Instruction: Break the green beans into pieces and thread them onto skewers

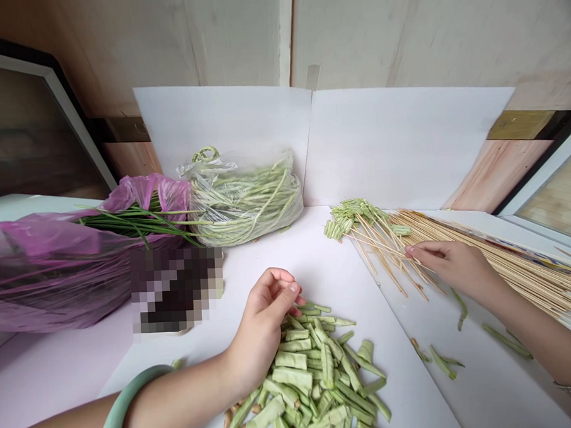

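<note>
My left hand [272, 315] is curled above the near heap of cut green bean pieces [315, 370]. Its thumb lies against the bent fingers, which hide whatever may be between them. Further right, my right hand [441, 261] pinches the thin end of a bamboo skewer [395, 251] between thumb and forefinger. That skewer lies at a pile of skewers threaded with bean pieces [356, 214], their bean ends toward the back wall. Just beyond my right hand runs a long bundle of bare bamboo skewers [486, 265].
A clear bag of long beans [251, 203] stands at the back. Left of it lies a purple bag [56, 268] with green stalks [139, 221] poking out. A pixelated patch hides something in front. Loose bean scraps [442, 362] lie on the white surface at right.
</note>
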